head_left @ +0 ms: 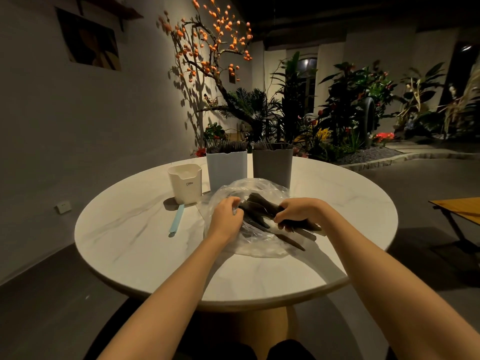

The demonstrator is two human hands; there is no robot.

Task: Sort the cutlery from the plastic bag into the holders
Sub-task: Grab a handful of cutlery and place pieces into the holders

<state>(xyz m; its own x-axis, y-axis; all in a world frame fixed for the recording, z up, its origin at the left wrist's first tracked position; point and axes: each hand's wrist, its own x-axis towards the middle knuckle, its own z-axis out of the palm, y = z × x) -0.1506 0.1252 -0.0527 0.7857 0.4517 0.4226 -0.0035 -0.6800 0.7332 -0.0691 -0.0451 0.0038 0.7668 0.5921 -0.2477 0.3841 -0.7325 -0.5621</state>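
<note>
A clear plastic bag (255, 245) lies crumpled in the middle of the round white table (130, 229), with several dark cutlery pieces (262, 203) inside and spilling out to the right. My left hand (226, 216) grips the bag's left side. My right hand (298, 213) holds a bundle of the dark cutlery through the bag's opening. Behind the bag stand a light blue holder (226, 167) and a grey holder (272, 165), both filled with dark cutlery. A smaller cream holder (185, 183) stands to their left.
A light blue utensil (177, 219) lies flat on the table in front of the cream holder. A wooden folding table (459, 209) stands at the right edge. Plants and a tree with orange fruits fill the background.
</note>
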